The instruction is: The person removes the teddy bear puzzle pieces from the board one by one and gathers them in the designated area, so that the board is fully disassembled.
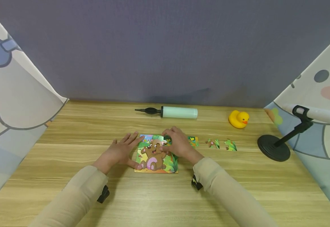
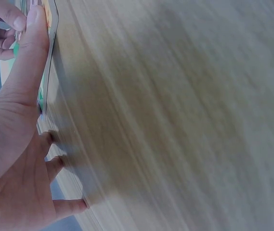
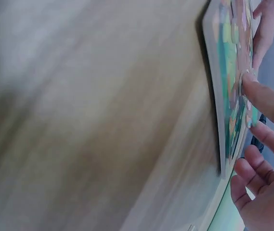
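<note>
A jigsaw puzzle of a brown bear point(image 1: 153, 157) lies flat on the wooden table. My left hand point(image 1: 119, 153) is spread over its left side, thumb resting on the lower left corner and fingertips near the upper left. Over the upper right part, my right hand point(image 1: 179, 143) pinches a puzzle piece point(image 3: 251, 114) between thumb and index finger, seen best in the right wrist view. That piece is tilted at the puzzle's surface; whether it is seated I cannot tell. A dark gap in the puzzle shows beside the right fingers, partly hidden by them.
Loose puzzle pieces point(image 1: 193, 141) lie just right of the right hand, with another piece point(image 1: 212, 143) and a green piece point(image 1: 231, 145) farther right. Behind are a hand pump point(image 1: 179, 112) and a yellow rubber duck point(image 1: 238, 119). A black stand point(image 1: 274, 147) is at the right.
</note>
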A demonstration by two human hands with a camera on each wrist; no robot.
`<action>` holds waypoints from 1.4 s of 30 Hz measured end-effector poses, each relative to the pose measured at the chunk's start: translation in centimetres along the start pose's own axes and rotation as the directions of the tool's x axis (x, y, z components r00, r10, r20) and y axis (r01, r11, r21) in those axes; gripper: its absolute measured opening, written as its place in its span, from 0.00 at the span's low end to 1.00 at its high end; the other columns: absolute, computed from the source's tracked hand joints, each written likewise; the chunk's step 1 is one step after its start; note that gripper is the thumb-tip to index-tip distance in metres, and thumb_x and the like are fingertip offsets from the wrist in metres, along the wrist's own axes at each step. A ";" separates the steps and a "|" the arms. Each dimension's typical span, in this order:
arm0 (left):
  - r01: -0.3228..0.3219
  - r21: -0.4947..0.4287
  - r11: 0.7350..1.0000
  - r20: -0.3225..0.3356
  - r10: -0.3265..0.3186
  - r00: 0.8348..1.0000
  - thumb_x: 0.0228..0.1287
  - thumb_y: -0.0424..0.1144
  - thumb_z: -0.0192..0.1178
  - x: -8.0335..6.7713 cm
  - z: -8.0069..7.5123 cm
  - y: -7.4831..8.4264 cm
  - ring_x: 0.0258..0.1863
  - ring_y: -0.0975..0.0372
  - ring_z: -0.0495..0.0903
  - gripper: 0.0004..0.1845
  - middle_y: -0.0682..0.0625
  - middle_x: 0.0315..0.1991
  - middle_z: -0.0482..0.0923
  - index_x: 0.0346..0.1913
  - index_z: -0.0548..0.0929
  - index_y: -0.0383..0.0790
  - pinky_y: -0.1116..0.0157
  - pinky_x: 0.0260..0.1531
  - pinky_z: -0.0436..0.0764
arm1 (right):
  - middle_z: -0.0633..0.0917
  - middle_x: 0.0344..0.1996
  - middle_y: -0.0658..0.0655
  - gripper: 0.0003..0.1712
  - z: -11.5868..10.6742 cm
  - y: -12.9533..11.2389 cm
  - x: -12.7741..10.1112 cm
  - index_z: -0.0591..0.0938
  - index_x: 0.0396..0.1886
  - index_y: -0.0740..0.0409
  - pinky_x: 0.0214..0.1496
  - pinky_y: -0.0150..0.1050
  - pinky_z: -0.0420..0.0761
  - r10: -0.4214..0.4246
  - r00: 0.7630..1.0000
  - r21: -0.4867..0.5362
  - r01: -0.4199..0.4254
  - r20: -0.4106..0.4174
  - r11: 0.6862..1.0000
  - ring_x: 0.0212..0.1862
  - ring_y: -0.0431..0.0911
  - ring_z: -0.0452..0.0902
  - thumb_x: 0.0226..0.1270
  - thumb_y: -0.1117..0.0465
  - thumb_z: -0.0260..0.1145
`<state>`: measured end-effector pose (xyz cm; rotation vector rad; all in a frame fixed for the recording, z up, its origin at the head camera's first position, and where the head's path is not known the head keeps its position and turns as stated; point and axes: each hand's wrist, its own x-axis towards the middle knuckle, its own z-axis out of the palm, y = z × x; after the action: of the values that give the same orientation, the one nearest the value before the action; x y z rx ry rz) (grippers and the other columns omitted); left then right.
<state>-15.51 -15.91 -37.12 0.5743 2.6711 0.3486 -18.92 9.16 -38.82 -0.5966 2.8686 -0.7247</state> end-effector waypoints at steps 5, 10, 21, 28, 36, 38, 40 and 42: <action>-0.001 0.007 1.000 0.001 0.001 1.000 0.46 0.65 0.75 0.1 0.0 -0.1 0.79 0.38 0.43 0.66 0.37 0.82 0.40 0.82 0.50 0.43 0.25 0.66 0.49 | 0.75 0.46 0.54 0.27 -0.4 0.0 0.1 0.83 0.54 0.55 0.50 0.47 0.74 0.008 1.000 -0.030 -0.008 0.028 1.000 0.47 0.50 0.71 0.59 0.49 0.79; -0.001 0.015 1.000 0.001 0.001 1.000 0.46 0.65 0.75 0.1 0.1 -0.1 0.79 0.39 0.44 0.66 0.37 0.82 0.40 0.82 0.50 0.43 0.26 0.66 0.49 | 0.77 0.47 0.53 0.25 -0.7 0.0 0.1 0.86 0.52 0.54 0.53 0.48 0.75 0.014 0.999 -0.052 -0.012 0.040 0.999 0.49 0.50 0.72 0.59 0.47 0.79; -0.007 0.010 1.000 -0.003 0.007 1.000 0.46 0.65 0.75 0.1 0.1 -0.1 0.79 0.38 0.43 0.66 0.37 0.82 0.40 0.82 0.50 0.43 0.25 0.66 0.49 | 0.78 0.49 0.51 0.26 -1.3 0.8 -0.1 0.87 0.55 0.54 0.52 0.46 0.75 -0.071 0.997 -0.080 0.074 0.037 0.994 0.51 0.48 0.74 0.61 0.46 0.77; 0.001 0.014 1.000 0.003 -0.001 1.000 0.46 0.66 0.74 0.1 0.1 0.0 0.79 0.38 0.43 0.66 0.38 0.82 0.39 0.82 0.50 0.44 0.25 0.66 0.48 | 0.78 0.49 0.52 0.27 -2.4 1.6 -0.7 0.86 0.58 0.53 0.49 0.44 0.77 -0.114 0.990 -0.045 0.118 0.078 0.992 0.47 0.47 0.74 0.62 0.47 0.77; 0.001 0.020 1.000 0.004 -0.001 1.000 0.46 0.67 0.74 0.1 0.1 -0.1 0.79 0.39 0.43 0.66 0.38 0.82 0.40 0.82 0.50 0.43 0.25 0.66 0.50 | 0.78 0.48 0.53 0.29 -3.9 2.9 -1.9 0.84 0.61 0.56 0.47 0.45 0.78 -0.166 0.983 -0.010 0.168 0.084 0.986 0.45 0.47 0.75 0.64 0.48 0.75; -0.002 0.020 1.000 0.003 0.002 1.000 0.46 0.67 0.74 0.1 0.1 -0.2 0.79 0.39 0.42 0.66 0.37 0.82 0.40 0.82 0.50 0.43 0.25 0.65 0.50 | 0.79 0.47 0.54 0.29 -4.2 3.4 -2.2 0.84 0.62 0.57 0.48 0.46 0.79 -0.174 0.982 0.006 0.174 0.078 0.985 0.45 0.47 0.77 0.65 0.49 0.75; -0.005 0.018 1.000 0.002 0.004 1.000 0.46 0.67 0.74 0.2 0.2 -0.2 0.79 0.39 0.43 0.66 0.37 0.82 0.40 0.82 0.50 0.43 0.25 0.65 0.50 | 0.79 0.47 0.54 0.28 -4.6 3.8 -2.7 0.84 0.62 0.57 0.48 0.46 0.80 -0.179 0.981 0.017 0.178 0.073 0.984 0.46 0.48 0.78 0.66 0.49 0.74; -0.007 0.016 1.000 0.000 0.007 1.000 0.46 0.67 0.74 0.2 0.2 -0.3 0.79 0.39 0.43 0.66 0.37 0.82 0.40 0.82 0.50 0.43 0.25 0.65 0.50 | 0.80 0.46 0.53 0.27 -5.0 4.4 -3.1 0.84 0.61 0.56 0.47 0.46 0.80 -0.183 0.981 0.018 0.182 0.064 0.983 0.46 0.47 0.79 0.67 0.49 0.74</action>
<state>-15.68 -16.03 -37.44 0.5886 2.6749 0.3300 -18.59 16.10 -36.47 -0.8746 2.7729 -0.7312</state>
